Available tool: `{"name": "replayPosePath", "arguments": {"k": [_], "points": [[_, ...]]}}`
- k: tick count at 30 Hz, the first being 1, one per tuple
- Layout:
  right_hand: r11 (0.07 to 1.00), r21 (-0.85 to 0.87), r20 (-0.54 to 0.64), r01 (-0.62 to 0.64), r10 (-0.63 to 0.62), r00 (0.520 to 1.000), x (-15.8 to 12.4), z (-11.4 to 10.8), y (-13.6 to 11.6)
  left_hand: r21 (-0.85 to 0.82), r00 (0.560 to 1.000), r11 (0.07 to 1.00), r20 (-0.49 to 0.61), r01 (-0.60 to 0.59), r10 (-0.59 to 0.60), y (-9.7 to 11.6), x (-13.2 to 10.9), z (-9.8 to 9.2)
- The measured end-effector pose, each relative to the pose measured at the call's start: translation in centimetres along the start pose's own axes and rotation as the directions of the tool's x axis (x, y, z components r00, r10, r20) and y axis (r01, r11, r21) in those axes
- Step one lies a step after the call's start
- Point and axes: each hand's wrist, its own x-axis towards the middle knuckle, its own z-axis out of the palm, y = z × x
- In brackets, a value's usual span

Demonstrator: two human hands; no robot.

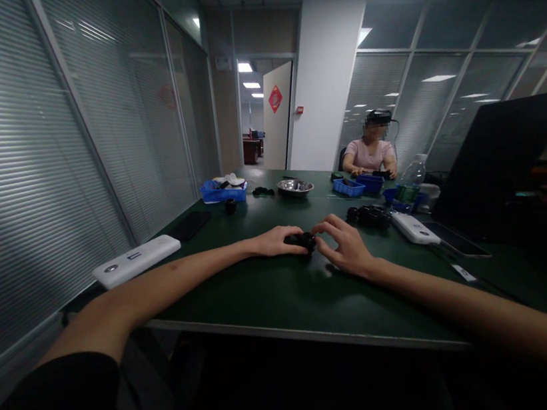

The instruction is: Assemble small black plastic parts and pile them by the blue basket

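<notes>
My left hand rests on the green table with its fingers closed round a small, dark, rounded black object. What kind of object it is, I cannot make out. At the object's right end, my right hand has its thumb and index finger curled in a pinch, the tips against it. Anything smaller between those fingertips is too dark to see. Just beyond the right hand lies a cluster of similar black parts.
A metal bowl, blue baskets and a filled blue tray stand farther back. White devices lie at both sides. At right are a plastic bottle and a dark screen. Another person sits across the table.
</notes>
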Motion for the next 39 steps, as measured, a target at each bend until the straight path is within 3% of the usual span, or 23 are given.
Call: {"name": "replayPosePath", "arguments": {"k": [7, 39], "points": [[0.998, 0.052, 0.114, 0.033, -0.039, 0.993, 0.42, 0.33, 0.26, 0.007, 1.0, 1.0, -0.003, -0.017, 0.017, -0.31, 0.05, 0.09], [0.975, 0.201, 0.18, 0.094, -0.131, 0.975, 0.58, -0.21, -0.46, 0.01, 1.0, 1.0, -0.006, -0.002, 0.002, -0.27, 0.07, 0.11]]}}
